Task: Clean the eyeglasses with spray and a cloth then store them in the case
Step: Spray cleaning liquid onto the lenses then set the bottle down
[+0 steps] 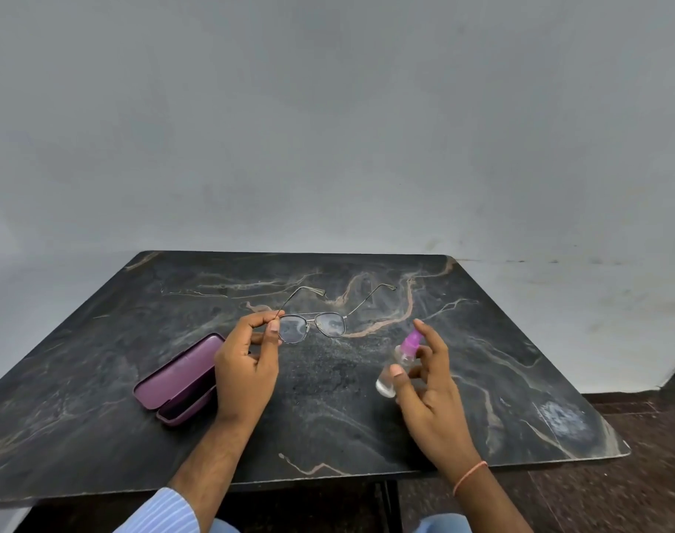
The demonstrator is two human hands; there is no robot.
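Note:
My left hand (247, 363) pinches the thin metal eyeglasses (315, 325) at the left hinge and holds them above the table, temples unfolded and pointing away from me. The lenses look smudged. My right hand (424, 382) holds a small clear spray bottle (397, 363) with a pink nozzle, thumb on its lower body and index finger raised above the top. The bottle sits to the right of the glasses, apart from them. A purple glasses case (178, 382) lies open on the table, left of my left hand. No cloth is visible.
The dark marble table (328, 425) stands against a grey wall. A pale smudge (564, 419) marks its right front corner. The table's front edge runs just above my sleeves, and dark floor shows at the right.

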